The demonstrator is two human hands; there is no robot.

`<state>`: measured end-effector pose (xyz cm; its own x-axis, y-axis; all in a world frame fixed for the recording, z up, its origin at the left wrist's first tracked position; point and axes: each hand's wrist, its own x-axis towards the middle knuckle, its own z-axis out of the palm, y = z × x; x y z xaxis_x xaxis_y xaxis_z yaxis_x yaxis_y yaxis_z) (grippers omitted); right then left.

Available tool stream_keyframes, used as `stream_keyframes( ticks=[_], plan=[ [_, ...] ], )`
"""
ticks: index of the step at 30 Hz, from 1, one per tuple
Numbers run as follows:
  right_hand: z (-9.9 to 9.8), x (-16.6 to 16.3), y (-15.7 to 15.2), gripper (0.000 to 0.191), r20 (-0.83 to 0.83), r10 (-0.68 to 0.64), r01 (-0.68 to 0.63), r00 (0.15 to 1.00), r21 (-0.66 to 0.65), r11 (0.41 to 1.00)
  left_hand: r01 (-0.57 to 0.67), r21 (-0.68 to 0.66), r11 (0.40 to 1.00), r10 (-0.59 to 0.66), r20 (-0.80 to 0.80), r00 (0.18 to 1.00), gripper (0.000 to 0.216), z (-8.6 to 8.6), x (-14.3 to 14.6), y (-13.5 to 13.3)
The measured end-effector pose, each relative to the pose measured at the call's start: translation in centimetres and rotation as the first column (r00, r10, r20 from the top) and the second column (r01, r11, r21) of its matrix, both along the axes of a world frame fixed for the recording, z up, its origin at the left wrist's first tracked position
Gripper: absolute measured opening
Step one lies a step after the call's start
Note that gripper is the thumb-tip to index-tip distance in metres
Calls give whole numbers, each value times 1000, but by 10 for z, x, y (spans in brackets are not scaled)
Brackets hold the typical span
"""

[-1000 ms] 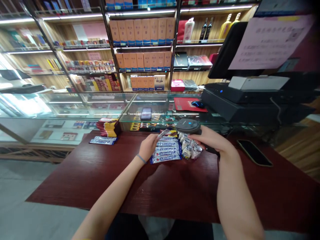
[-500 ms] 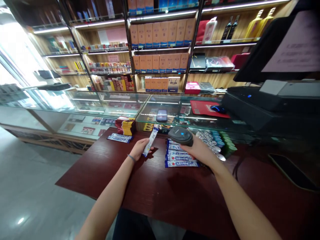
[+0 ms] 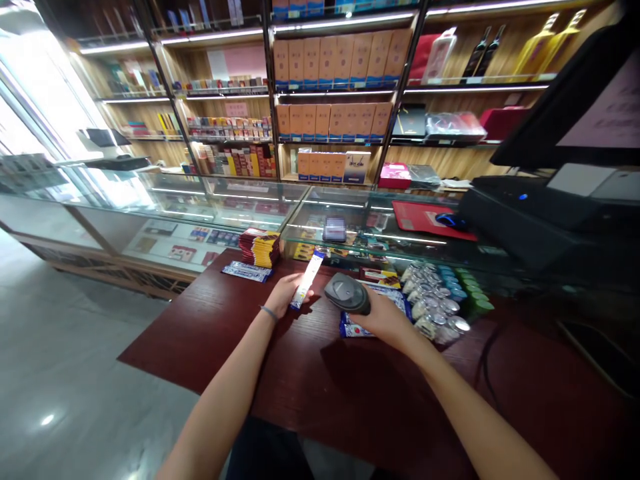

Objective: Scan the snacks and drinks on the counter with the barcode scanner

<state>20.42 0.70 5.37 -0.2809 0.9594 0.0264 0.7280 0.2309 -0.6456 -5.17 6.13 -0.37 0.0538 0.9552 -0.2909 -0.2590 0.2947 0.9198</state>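
My left hand (image 3: 286,295) is closed on a slim blue-and-white packet (image 3: 307,280), held tilted above the dark red table (image 3: 210,333). A dark grey barcode scanner (image 3: 346,293) is gripped in my right hand (image 3: 387,319), its head pointing left toward the packet. Beneath the scanner and that hand, similar blue-and-white packets (image 3: 356,330) lie in a row, partly covered from view. Farther left, more such packets (image 3: 247,271) lie in front of a stack of red-and-yellow packets (image 3: 259,247).
Several small cans (image 3: 430,297) stand in rows right of my right hand. A glass display case (image 3: 320,207) borders the table's far side. A phone-like device (image 3: 335,229) sits on the glass. A dark phone (image 3: 597,350) and a monitor (image 3: 555,100) are at the right.
The scanner in my right hand has turned and moved down and left, closer to the packet. My left hand keeps its packet, now brightly lit. The whole view has shifted slightly.
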Motion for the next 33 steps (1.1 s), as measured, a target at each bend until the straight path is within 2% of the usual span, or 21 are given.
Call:
stream_keyframes(
  ticks=[6, 13, 16, 19, 21, 24, 29, 33],
  plan=[
    [-3, 4, 4, 52, -30, -5, 6, 1000, 20, 1000, 16, -8, 1000, -15, 76, 997, 24, 2, -1, -1],
    [3, 4, 1, 48, -53, -19, 21, 998, 37, 999, 97, 85, 992, -108, 138, 985, 33, -2, -7, 1],
    [6, 4, 0, 46, -58, -32, 34, 998, 33, 999, 71, 182, 981, -80, 38, 996, 46, -1, -12, 8],
    [7, 3, -1, 46, -69, -22, 25, 997, 48, 999, 24, 340, 940, 50, -210, 976, 47, 7, -21, 16],
    [4, 1, -1, 49, -102, -13, 19, 995, 55, 998, 54, 441, 896, 138, -394, 909, 44, 15, -33, 18],
    [-2, -2, 0, 55, -152, -12, 22, 988, 62, 998, 176, 512, 841, 195, -590, 783, 41, 25, -59, 15],
    [-16, -9, 0, 56, -231, 25, -4, 973, 89, 996, 321, 462, 827, 267, -825, 499, 37, 26, -115, 5],
    [-24, -20, 0, 58, -271, 63, -38, 961, 98, 995, 424, 395, 815, 295, -913, 282, 35, 20, -156, -1]
  ],
)
